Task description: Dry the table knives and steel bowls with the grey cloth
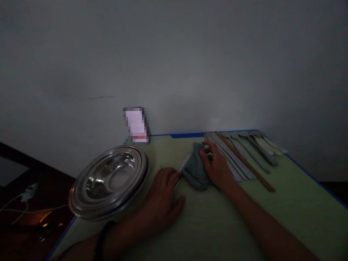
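Note:
My right hand (pixel 214 163) has its fingers closed on a grey-green cloth (pixel 197 168), which is bunched up in the middle of the table. From under the cloth's left side shows the edge of a pale, thin object (pixel 185 162); the cloth hides most of it, so its kind is unclear. Against that edge lie the fingertips of my left hand (pixel 165 199). The left fingers are stretched out, with the thumb apart and resting low over the table. A dark band circles the left wrist. Close to the left hand is a stack of shiny metal dishes (pixel 114 181).
Wooden chopsticks (pixel 248 165) lie beside flat metal strips (pixel 228 159), metal spoons (pixel 251 156) and white-handled cutlery (pixel 268 145) at the right. A phone (pixel 137 125) leans on the wall behind the blue-edged green table (pixel 217 224). White cables (pixel 35 210) hang at the far left.

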Tool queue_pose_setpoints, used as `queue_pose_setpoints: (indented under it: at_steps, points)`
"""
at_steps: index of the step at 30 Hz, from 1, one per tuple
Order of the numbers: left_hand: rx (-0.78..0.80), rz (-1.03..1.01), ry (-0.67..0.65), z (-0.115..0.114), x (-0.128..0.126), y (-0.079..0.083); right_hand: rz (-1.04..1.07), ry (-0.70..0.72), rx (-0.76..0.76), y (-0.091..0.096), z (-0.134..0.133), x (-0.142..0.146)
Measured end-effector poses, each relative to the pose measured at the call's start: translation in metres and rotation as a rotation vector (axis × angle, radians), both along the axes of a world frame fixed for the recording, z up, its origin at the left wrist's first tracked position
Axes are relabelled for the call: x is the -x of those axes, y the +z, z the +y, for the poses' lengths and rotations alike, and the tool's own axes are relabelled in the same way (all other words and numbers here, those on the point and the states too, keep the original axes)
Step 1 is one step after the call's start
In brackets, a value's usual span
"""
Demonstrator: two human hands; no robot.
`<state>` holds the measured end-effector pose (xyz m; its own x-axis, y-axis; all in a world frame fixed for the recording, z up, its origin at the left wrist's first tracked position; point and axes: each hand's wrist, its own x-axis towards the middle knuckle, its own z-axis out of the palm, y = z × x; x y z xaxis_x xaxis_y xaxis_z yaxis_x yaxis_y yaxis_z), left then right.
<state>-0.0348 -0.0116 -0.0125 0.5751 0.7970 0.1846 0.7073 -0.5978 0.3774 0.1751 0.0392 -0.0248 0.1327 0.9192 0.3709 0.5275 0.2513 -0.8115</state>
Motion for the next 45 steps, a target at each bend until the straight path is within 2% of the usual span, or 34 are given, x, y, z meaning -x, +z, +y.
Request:
queue_pose_setpoints:
  at_steps: [5,9,13,16,21,24,28,34,38,45]
  points:
    - [0.008,0.164,0.008,0.004,0.004,-0.005,0.104,-0.108,-0.052,-0.001,0.001,-0.001]
    - [-0.001,0.172,-0.008,0.005,0.005,-0.002,0.155,-0.009,-0.053,-0.002,0.001,0.0]
    - [-0.005,0.206,-0.066,0.008,0.005,-0.003,-0.122,0.148,-0.079,-0.004,-0.002,0.002]
    - [-0.029,0.26,-0.106,0.009,0.005,-0.006,-0.321,0.221,-0.043,-0.003,-0.007,0.003]
    - [-0.06,0.277,-0.107,0.008,0.006,-0.008,-0.444,0.309,0.02,-0.005,-0.009,0.003]
    - [-0.061,0.27,-0.102,0.008,0.005,-0.007,-0.378,0.25,0.011,-0.007,-0.006,0.004]
    - [-0.048,0.22,-0.08,0.007,0.004,-0.004,-0.17,0.139,-0.069,-0.006,-0.001,0.003]
    - [-0.043,0.174,-0.09,0.007,0.001,0.002,0.131,-0.231,-0.018,-0.003,0.001,-0.005]
    - [-0.017,0.337,-0.003,0.005,-0.004,0.006,0.171,-0.278,-0.09,-0.005,0.001,-0.007]
    - [0.133,0.624,0.189,-0.005,-0.015,0.026,0.188,-0.29,-0.097,-0.011,0.005,-0.008]
